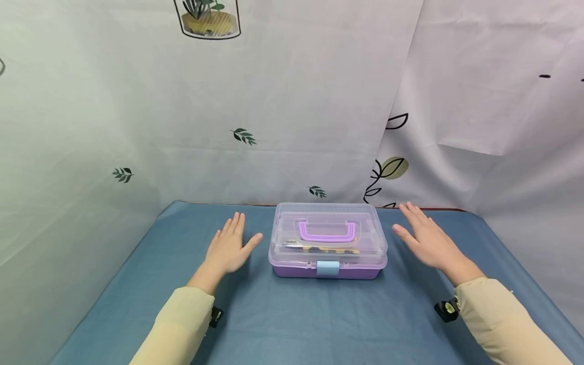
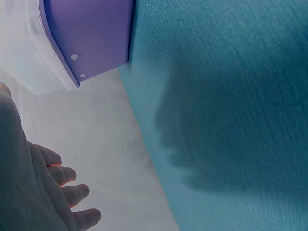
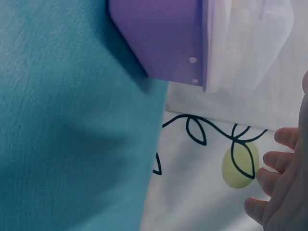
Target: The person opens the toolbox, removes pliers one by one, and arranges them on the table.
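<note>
1. Centrally, a purple box (image 1: pixel 295 272) is set on blue cloth (image 1: pixel 283 324), its clear lid (image 1: pixel 315 208) lowered, its light-blue latch (image 1: pixel 328 268) facing forward.
2. The left hand (image 1: pixel 226 248) and right hand (image 1: pixel 426 241) are held beside it, apart, fingers straightened; nothing is gripped.
3. Contact would best be made gently, the base being steadied first.
4. Slender tools (image 1: pixel 335 250) are enclosed by the lid; rearward reach is limited by a patterned backdrop (image 1: pixel 292 101).
</note>
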`<act>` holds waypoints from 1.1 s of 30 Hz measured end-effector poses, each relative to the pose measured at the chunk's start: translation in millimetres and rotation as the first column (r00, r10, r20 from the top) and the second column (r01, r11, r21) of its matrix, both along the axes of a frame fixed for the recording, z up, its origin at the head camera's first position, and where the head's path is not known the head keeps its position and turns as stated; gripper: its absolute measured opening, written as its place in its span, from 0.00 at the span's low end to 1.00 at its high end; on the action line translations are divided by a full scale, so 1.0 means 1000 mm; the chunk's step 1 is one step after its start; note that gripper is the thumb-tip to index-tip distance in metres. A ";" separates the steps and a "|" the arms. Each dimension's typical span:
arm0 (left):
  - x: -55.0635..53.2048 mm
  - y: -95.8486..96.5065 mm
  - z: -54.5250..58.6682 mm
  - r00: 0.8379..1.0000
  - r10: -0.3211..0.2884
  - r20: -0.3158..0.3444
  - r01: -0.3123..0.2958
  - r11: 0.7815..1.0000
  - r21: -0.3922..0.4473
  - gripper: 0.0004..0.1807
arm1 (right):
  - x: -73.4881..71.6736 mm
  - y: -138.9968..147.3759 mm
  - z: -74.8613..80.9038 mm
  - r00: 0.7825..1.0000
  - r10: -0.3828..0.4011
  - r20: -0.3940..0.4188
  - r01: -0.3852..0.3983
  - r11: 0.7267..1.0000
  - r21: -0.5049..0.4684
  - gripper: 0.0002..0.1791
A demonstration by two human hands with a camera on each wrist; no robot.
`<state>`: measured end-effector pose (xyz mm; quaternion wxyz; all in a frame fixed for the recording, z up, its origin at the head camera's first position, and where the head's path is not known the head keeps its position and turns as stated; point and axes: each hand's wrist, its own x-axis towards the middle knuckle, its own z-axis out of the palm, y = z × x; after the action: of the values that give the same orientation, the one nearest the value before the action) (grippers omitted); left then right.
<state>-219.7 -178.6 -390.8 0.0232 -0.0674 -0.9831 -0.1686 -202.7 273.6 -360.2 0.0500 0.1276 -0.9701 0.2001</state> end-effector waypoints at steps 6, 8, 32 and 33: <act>0.001 0.001 0.001 1.000 -0.004 -0.006 0.004 1.000 0.023 0.49 | 0.003 -0.005 0.006 1.000 0.003 -0.003 -0.003 1.000 -0.014 0.40; 0.001 0.002 0.001 1.000 -0.007 -0.007 0.008 0.999 0.032 0.48 | 0.004 -0.007 0.007 1.000 0.002 0.003 -0.002 1.000 -0.016 0.40; 0.001 0.006 0.003 0.998 -0.059 0.009 0.056 0.985 0.162 0.47 | 0.013 -0.026 0.018 0.999 0.036 -0.020 -0.036 0.999 -0.018 0.38; 0.001 0.006 0.002 0.998 -0.060 0.010 0.057 0.984 0.166 0.47 | 0.013 -0.026 0.018 0.999 0.040 -0.023 -0.040 0.999 -0.019 0.38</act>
<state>-219.0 -173.1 -388.3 0.0162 -0.0929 -0.9634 -0.2510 -189.7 247.2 -342.2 0.0581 0.1487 -0.9648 0.2091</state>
